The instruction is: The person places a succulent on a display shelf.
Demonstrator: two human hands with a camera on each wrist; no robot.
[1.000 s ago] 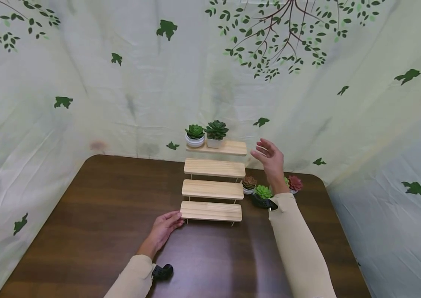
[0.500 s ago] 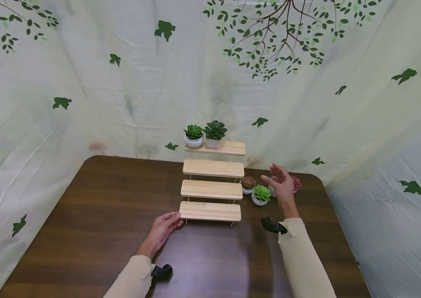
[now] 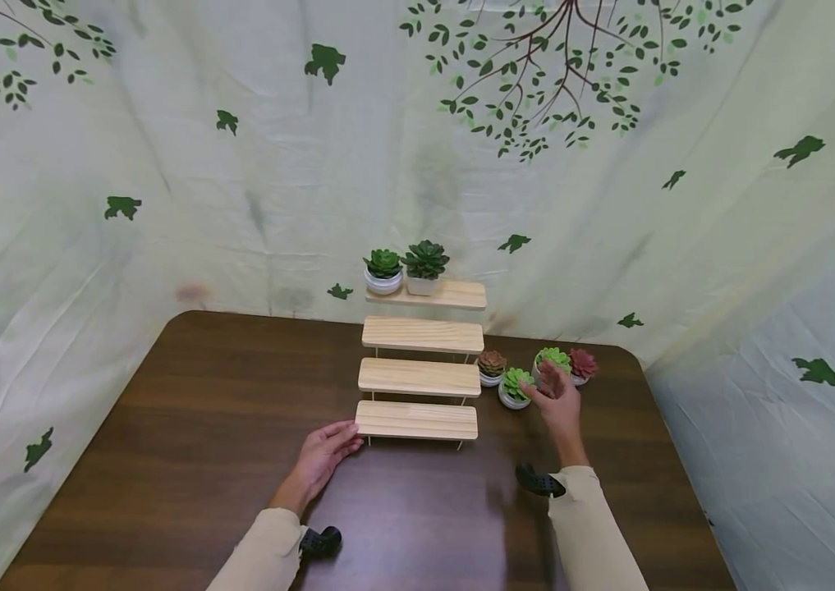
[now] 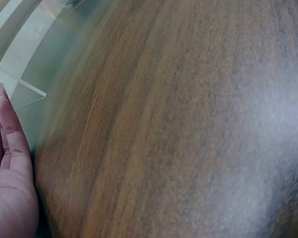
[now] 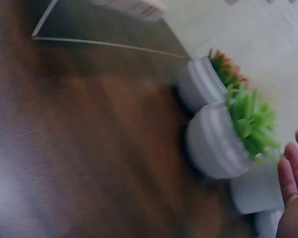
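Note:
A tiered wooden display stand with several pale boards on clear supports stands on the table. My left hand holds the left end of its lowest board; in the left wrist view its fingertips meet the stand's edge. At the right, my right hand hovers beside a bright green succulent in a ribbed white pot, thumb and fingers apart. A brown succulent, a second light green one and a red one stand around it. The right hand partly hides the second green plant's pot.
Two dark green potted succulents, one in a round white pot and one in a squarish pot, sit at the left of the top board. The brown table ends against a leaf-printed cloth at the back and sides.
My right hand has come down from beside the top board, over the plants at the right, to the front green succulent. The left hand stays at the lowest board.

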